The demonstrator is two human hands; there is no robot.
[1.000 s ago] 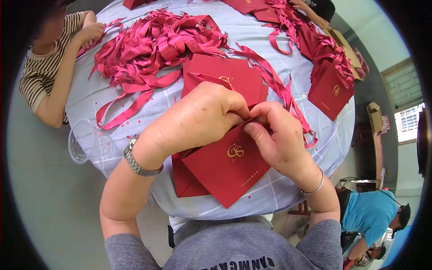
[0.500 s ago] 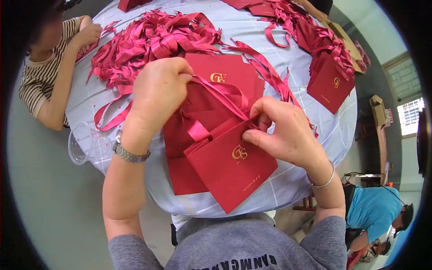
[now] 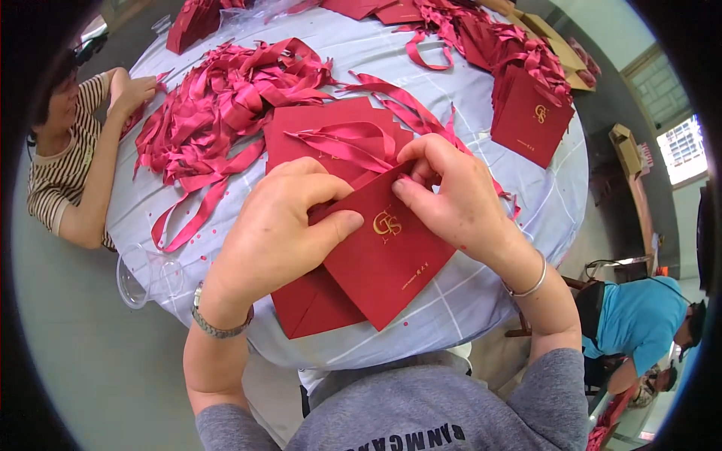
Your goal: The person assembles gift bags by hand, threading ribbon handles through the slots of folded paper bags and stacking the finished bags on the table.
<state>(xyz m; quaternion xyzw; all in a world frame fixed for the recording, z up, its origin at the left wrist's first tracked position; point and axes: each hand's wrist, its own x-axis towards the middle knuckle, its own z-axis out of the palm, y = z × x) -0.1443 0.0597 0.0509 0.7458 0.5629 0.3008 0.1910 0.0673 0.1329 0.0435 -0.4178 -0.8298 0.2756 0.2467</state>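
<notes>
A red paper gift bag [image 3: 391,255] with a gold emblem is held tilted above the table by its top edge. My left hand [image 3: 289,225] grips the upper left corner, thumb in front and fingers behind. At the upper right corner, my right hand [image 3: 451,197] pinches the same edge between thumb and curled fingers. A pink ribbon handle [image 3: 350,143] rises from the bag's opening and lies over the stack behind. Under and behind it are more red bags [image 3: 308,120], lying flat in an overlapping stack.
A heap of pink ribbons [image 3: 233,98] covers the table's far left. Finished-looking bags with ribbons [image 3: 534,113] stand at the far right. A clear plastic cup [image 3: 139,278] lies by the left edge. One person in stripes [image 3: 75,165] sits left; another in blue [image 3: 635,319] is behind right.
My left hand has let go of the ribbon it held up and come down to the bag's left corner. The ribbon has dropped onto the stack. My right hand keeps its pinch.
</notes>
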